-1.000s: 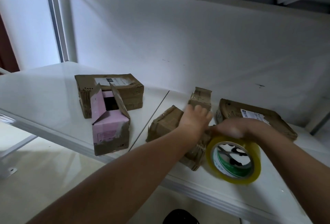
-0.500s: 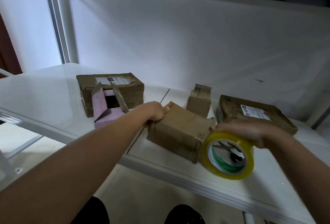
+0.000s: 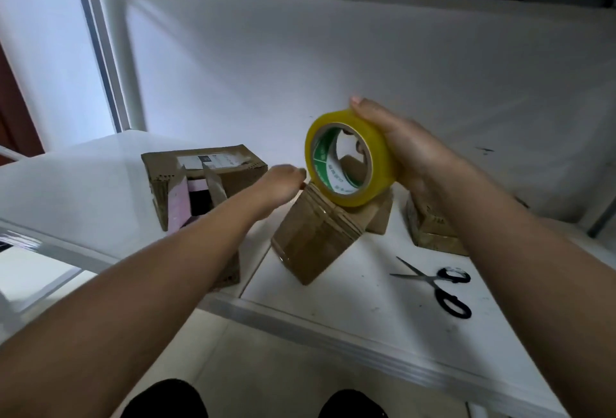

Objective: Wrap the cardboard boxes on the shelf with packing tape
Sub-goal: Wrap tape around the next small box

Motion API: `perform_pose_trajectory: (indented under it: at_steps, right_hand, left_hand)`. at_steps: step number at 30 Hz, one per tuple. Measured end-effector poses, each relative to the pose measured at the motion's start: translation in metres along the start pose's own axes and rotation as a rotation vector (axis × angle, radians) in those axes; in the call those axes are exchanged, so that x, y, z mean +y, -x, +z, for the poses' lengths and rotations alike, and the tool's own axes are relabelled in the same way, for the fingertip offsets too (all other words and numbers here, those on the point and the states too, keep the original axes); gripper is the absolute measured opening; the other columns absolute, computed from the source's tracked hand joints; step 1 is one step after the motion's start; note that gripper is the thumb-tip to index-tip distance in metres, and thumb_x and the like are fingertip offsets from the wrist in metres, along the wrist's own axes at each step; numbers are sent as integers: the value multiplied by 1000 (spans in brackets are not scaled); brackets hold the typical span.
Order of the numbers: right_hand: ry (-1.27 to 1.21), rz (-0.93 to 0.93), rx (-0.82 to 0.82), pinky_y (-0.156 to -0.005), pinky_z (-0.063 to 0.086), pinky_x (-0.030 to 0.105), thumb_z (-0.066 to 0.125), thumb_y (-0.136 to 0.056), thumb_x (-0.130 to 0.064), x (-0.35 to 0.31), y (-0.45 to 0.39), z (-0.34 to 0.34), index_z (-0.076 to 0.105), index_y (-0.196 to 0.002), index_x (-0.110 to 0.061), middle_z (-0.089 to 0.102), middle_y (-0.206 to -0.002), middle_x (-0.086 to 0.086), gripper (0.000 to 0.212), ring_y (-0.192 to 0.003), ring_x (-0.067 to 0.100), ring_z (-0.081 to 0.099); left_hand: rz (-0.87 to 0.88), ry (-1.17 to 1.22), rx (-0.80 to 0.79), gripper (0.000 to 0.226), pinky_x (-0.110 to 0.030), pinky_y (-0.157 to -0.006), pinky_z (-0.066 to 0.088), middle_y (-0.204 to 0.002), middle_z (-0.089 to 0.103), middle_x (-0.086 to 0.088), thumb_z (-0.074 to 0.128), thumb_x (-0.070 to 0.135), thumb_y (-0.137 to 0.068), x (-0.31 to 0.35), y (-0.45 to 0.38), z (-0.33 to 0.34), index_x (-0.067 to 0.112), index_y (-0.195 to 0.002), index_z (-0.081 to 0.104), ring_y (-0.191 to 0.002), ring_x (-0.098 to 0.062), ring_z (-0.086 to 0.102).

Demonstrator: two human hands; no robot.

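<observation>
A small brown cardboard box (image 3: 313, 237) stands tilted on the white shelf (image 3: 350, 304), with glossy tape across its near faces. My left hand (image 3: 283, 184) rests on the box's upper left corner. My right hand (image 3: 400, 147) grips a yellow roll of packing tape (image 3: 350, 164) held upright just above the box's top edge. Whether a strip runs from the roll to the box is unclear.
An open pink-lined box (image 3: 196, 197) and a labelled brown box (image 3: 206, 164) lie to the left. Another small box (image 3: 380, 214) sits behind the roll, and a flat box (image 3: 430, 231) lies under my right wrist. Black-handled scissors (image 3: 440, 284) lie open at the right.
My right hand lifted the tape roll from beside the box's right corner up over its top. The box turned more upright. The scissors, earlier hidden behind the roll, now show.
</observation>
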State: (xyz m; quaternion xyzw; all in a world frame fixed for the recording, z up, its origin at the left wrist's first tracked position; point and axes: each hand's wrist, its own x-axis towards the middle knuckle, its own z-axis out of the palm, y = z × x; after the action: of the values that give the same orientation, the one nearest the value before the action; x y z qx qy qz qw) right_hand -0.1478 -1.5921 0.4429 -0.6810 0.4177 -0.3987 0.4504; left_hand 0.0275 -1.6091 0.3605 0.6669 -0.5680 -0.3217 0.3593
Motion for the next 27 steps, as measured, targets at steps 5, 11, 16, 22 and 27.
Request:
perform_pose_trajectory:
  at_steps: [5,11,16,22,27]
  right_hand:
    - [-129,-9,12,-58,53,27,65,-79,-54,2,-19,23,65,-84,-19,68,-58,-6,36,-52,8,65]
    - [-333,-24,23,-52,48,23,64,-79,-54,18,-27,33,62,-84,-18,64,-53,-6,36,-47,8,61]
    - [-135,-11,133,-62,54,29,57,-82,-62,8,-31,49,66,-86,-17,70,-64,0,46,-56,14,67]
    - [-138,35,43,-39,47,17,53,-89,-56,3,-20,49,63,-77,-15,69,-54,-1,43,-47,11,66]
    - [71,136,-39,-36,45,18,56,-88,-51,-27,-20,33,60,-77,-14,66,-49,-1,40,-40,11,62]
  left_hand:
    - [51,430,100,18,-35,-80,51,-90,62,-11,42,12,-96,8,21,-16,9,-94,59,-85,-22,59]
    - [180,231,34,94,-34,-99,38,-132,41,2,62,43,-76,-8,56,1,27,-147,3,-120,-16,44]
    - [246,13,189,148,-49,-118,15,-157,-3,1,83,60,-54,-11,49,32,19,-145,-26,-145,-24,3]
    - [259,-104,211,139,-54,-113,22,-155,10,-1,73,64,-59,-18,32,31,24,-144,-30,-143,-25,16]
    - [260,-109,178,136,-53,-113,24,-146,28,-7,71,65,-46,-11,21,27,25,-145,-14,-135,-27,29]
